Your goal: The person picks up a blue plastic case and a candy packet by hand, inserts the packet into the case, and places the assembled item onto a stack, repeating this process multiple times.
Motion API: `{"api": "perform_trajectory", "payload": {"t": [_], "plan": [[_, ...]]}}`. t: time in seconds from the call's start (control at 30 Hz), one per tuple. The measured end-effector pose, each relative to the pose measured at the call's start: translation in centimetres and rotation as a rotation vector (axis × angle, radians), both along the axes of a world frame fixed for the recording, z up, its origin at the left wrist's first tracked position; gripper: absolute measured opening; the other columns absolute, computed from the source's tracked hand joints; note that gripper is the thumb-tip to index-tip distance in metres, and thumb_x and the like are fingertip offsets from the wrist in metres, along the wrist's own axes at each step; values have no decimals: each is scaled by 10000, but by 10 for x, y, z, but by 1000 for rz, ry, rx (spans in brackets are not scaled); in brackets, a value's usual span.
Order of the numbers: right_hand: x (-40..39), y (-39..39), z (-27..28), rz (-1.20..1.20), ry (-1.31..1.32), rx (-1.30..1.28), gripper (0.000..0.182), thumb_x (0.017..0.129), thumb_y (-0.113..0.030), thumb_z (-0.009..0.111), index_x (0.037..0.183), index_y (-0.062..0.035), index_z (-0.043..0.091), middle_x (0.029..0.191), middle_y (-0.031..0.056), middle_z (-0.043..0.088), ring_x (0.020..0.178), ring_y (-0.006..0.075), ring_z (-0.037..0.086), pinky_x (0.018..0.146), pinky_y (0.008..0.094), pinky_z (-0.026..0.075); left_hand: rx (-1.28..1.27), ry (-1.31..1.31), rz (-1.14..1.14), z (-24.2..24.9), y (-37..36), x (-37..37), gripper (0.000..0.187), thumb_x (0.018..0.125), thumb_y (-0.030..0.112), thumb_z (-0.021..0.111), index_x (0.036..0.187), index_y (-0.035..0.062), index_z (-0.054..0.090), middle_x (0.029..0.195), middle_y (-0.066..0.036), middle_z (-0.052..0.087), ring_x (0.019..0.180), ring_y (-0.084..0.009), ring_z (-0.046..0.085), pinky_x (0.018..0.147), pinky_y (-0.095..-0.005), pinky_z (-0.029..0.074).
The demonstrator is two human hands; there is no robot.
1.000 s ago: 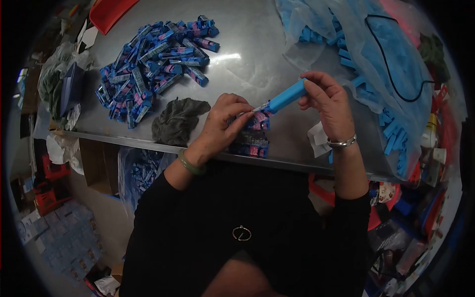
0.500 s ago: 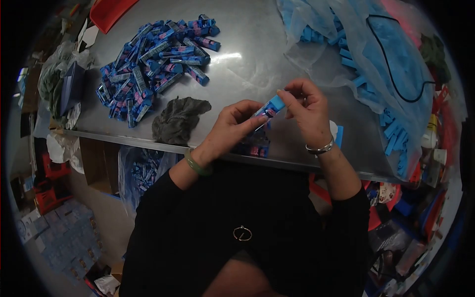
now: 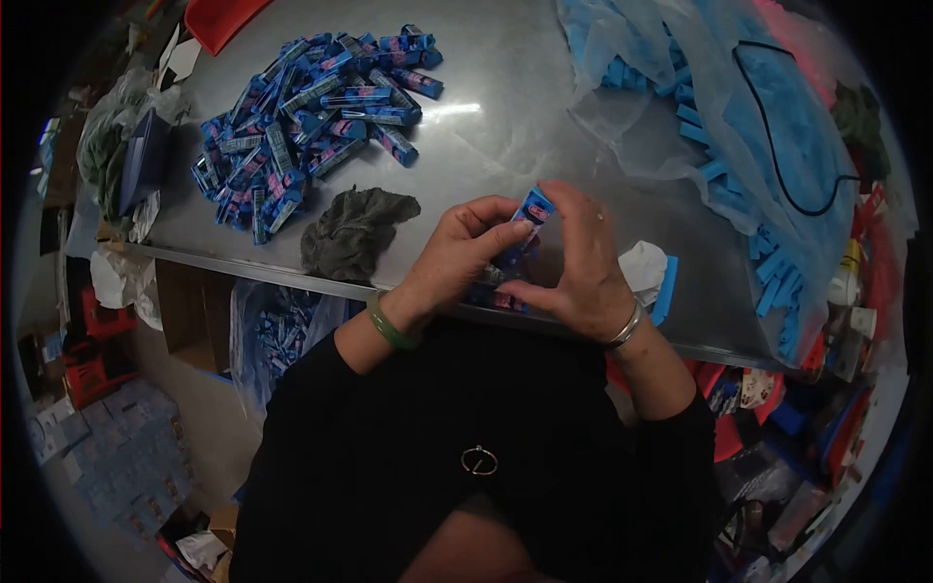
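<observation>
In my left hand [image 3: 452,251], thumb and fingers pinch a small blue printed packet [image 3: 534,207], held slanted with its upper end pointing away from me. My right hand [image 3: 586,267] curves around its right side, thumb and fingers wide apart. Its fingertips are right at the packet's upper end, while the thumb points left, low over the table edge. Beneath my hands, a few similar packets [image 3: 496,297] lie at the near edge, partly hidden. A crumpled dark grey cloth [image 3: 355,231] lies left of my left hand.
A large heap of blue printed packets [image 3: 311,107] covers the left of the metal table [image 3: 486,58]. Plain blue blocks [image 3: 773,267] spill from a clear plastic bag [image 3: 671,146] at right. A white wad [image 3: 642,269] sits beside a blue piece [image 3: 667,291]. Below hangs a bag of packets [image 3: 282,335].
My right hand has gone from pinching at the packet's blue end to spread fingers, its thumb lower and apart. The packet now stands steeper in my left hand.
</observation>
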State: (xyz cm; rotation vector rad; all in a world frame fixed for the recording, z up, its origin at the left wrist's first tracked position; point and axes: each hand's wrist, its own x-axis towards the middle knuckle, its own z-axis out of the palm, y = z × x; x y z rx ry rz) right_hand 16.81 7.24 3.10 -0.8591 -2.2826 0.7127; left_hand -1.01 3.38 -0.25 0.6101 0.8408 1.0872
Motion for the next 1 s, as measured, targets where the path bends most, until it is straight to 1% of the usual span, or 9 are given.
{"api": "perform_trajectory", "payload": {"t": [0.07, 0.37, 0.6, 0.67, 0.7, 0.8, 0.83, 0.87, 1.0], "plan": [[-1, -2, -7, -17, -115, 69, 936, 602, -248, 856, 1340, -36, 322, 1363, 200, 385, 1235, 358, 422, 1049, 463, 296, -24, -26, 14, -1, -1, 0, 204, 914, 139, 629, 1080, 22, 639, 922, -25, 664, 836, -71, 610, 752, -216, 491], [-6, -3, -4, 4, -89, 69, 928, 588, -232, 854, 1328, -32, 330, 1378, 207, 383, 1255, 360, 413, 1082, 478, 255, -19, -203, -63, 0, -2, -3, 246, 949, 164, 570, 1123, -7, 597, 980, -72, 662, 890, -133, 645, 799, -261, 532], [9, 11, 4, 8, 21, -129, 997, 597, -275, 866, 1375, -18, 299, 1389, 227, 374, 1262, 401, 405, 1077, 455, 304, 3, -149, 23, 6, 2, -7, 201, 921, 135, 614, 1092, 30, 622, 914, -55, 671, 832, -100, 626, 757, -238, 514], [28, 28, 9, -87, -32, -92, 888, 677, -284, 823, 1367, -7, 338, 1371, 225, 403, 1261, 394, 413, 1061, 428, 342, 18, -138, 45, 6, 6, -15, 200, 916, 120, 616, 1094, 29, 621, 923, -53, 673, 842, -98, 625, 768, -241, 511], [39, 38, 6, -101, -38, -83, 888, 677, -284, 823, 1367, -7, 338, 1371, 225, 403, 1261, 394, 413, 1061, 428, 342, 136, 4, 76, 4, 11, -27, 203, 911, 108, 618, 1099, 32, 621, 932, -48, 674, 857, -97, 627, 778, -243, 508], [96, 79, -16, -355, -305, 48, 507, 826, -192, 676, 1262, -9, 491, 1322, 185, 493, 1228, 337, 476, 1020, 382, 391, 127, 482, 300, 31, 25, -68, 205, 905, 87, 618, 1105, 45, 625, 964, -48, 677, 898, -103, 630, 803, -234, 494], [117, 94, -27, -375, -351, 92, 395, 874, -173, 614, 1220, -2, 527, 1289, 186, 524, 1214, 342, 489, 1013, 376, 396, 326, 665, 347, 32, 34, -100, 213, 902, 92, 624, 1110, 44, 627, 975, -58, 676, 893, -115, 636, 785, -237, 495], [136, 106, -35, -412, -361, 149, 354, 881, -142, 584, 1202, -2, 536, 1267, 193, 535, 1191, 353, 502, 1001, 378, 404, 419, 704, 448, 30, 42, -131, 215, 906, 103, 624, 1108, 30, 625, 989, -66, 675, 868, -118, 638, 757, -239, 495], [173, 144, -40, -446, -405, 96, 314, 889, -69, 523, 1198, -15, 542, 1221, 203, 555, 1143, 367, 530, 965, 381, 434, 489, 1753, 698, 31, 59, -261, 289, 854, 128, 677, 1112, 22, 600, 1026, -114, 655, 885, -218, 645, 775, -319, 506]]}}
